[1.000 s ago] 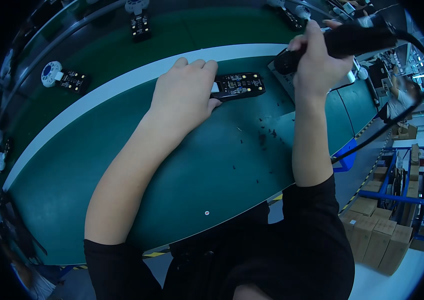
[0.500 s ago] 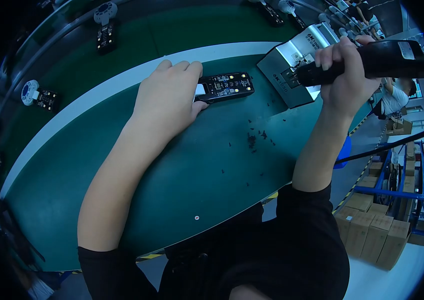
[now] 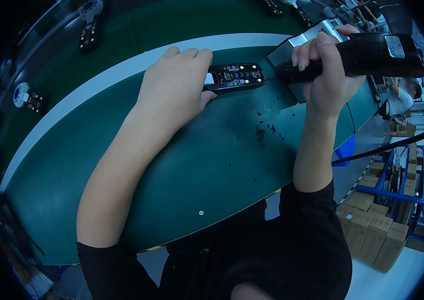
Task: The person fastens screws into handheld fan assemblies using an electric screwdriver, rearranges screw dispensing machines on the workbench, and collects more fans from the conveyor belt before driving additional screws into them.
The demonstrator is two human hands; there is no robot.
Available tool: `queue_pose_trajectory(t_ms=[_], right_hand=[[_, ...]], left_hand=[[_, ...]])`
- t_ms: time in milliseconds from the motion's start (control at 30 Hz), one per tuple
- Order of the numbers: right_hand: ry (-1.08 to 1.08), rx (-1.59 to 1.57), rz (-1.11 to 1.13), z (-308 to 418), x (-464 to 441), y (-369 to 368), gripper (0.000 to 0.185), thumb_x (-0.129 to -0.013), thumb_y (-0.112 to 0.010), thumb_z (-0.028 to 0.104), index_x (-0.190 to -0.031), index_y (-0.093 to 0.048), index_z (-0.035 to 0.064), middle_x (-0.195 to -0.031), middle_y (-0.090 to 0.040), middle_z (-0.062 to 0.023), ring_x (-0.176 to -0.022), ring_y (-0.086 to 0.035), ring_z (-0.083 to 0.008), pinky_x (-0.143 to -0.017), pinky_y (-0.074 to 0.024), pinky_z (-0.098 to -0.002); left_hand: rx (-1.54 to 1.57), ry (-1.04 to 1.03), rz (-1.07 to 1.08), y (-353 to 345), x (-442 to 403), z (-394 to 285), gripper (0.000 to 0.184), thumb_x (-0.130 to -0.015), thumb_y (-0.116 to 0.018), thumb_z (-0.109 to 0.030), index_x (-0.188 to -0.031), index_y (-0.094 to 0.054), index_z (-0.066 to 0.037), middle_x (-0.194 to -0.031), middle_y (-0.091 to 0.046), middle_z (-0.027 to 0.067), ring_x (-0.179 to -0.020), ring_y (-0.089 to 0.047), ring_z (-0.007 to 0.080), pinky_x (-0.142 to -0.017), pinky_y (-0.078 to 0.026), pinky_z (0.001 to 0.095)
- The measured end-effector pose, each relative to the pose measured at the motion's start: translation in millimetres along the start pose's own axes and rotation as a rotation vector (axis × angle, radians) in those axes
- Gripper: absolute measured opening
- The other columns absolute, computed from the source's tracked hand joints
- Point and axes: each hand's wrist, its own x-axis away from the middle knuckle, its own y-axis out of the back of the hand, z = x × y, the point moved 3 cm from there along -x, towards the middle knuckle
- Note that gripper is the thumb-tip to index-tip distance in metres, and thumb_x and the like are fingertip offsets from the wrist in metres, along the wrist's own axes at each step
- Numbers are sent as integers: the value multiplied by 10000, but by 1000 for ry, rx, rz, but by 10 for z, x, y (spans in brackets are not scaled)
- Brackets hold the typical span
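Note:
My left hand [image 3: 174, 82] is closed round the left end of a black housing with an exposed circuit board [image 3: 239, 75], which lies on the green table. A white part shows beside its fingers. In my right hand [image 3: 329, 75] is a black corded electric screwdriver [image 3: 372, 56], held nearly level. Its nose points left, and a thin bit appears just off the housing's right end; I cannot tell whether they touch. Behind the nose stands a silver screw feeder box [image 3: 299, 42], partly hidden by the tool and hand.
Small dark screws [image 3: 261, 134] lie scattered on the table [image 3: 182, 185]. Similar board units [image 3: 89, 34] sit along the dark green surface beyond the white edge strip [image 3: 97, 82]. The screwdriver's cable [image 3: 397, 144] arcs down at the right. Cardboard boxes [image 3: 367, 235] and a person [image 3: 399, 97] are beyond.
My right hand has brought the screwdriver left, from the feeder towards the circuit board's right end. Both hands keep their hold. The units on the far surface have shifted left in view.

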Motion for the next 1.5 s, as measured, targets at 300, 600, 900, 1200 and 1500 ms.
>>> queue_pose_trajectory(t_ms=[300,600,900,1200,1500], right_hand=[[-18,87,76,-174,36,-185,311,-912,-609,-51,-1184,-465,-5,-677,-575,-93,-534,-568,-194,-569,-501,-374],[94,249,-285,-229,-64,-55,320,-894,-644,-42,-1163,-472,-13,-630,-571,-92,-508,-596,-194,-554,-519,-332],[267,244,-332,13,-318,617,394,-847,-657,-64,-1180,-453,-12,-644,-592,-106,-507,-620,-195,-567,-573,-352],[120,162,-51,-133,-150,113,328,-884,-619,-48,-1173,-481,19,-677,-550,-95,-554,-604,-216,-591,-537,-397],[359,261,-148,62,-155,238,431,-829,-663,-79,-1199,-453,-16,-645,-607,-126,-507,-628,-233,-555,-575,-390]], left_hand=[[-18,-39,-28,-148,-93,97,433,-752,-870,-207,-1068,-613,-61,-993,-695,106,-988,-638,305,-870,-521,417],[-7,-32,-39,-249,-230,138,445,-762,-862,-223,-1081,-600,-56,-1047,-696,120,-1020,-639,321,-894,-518,424],[-10,-11,4,-310,-332,144,455,-765,-858,-230,-1095,-597,-56,-1083,-698,119,-1022,-639,323,-893,-522,432],[-23,-34,-23,-472,-343,276,446,-771,-855,-242,-1092,-603,-62,-1045,-695,107,-1002,-639,318,-888,-525,430],[-25,-11,-54,-524,-175,261,441,-783,-853,-251,-1098,-603,-70,-1031,-698,98,-1010,-635,300,-898,-527,414]])
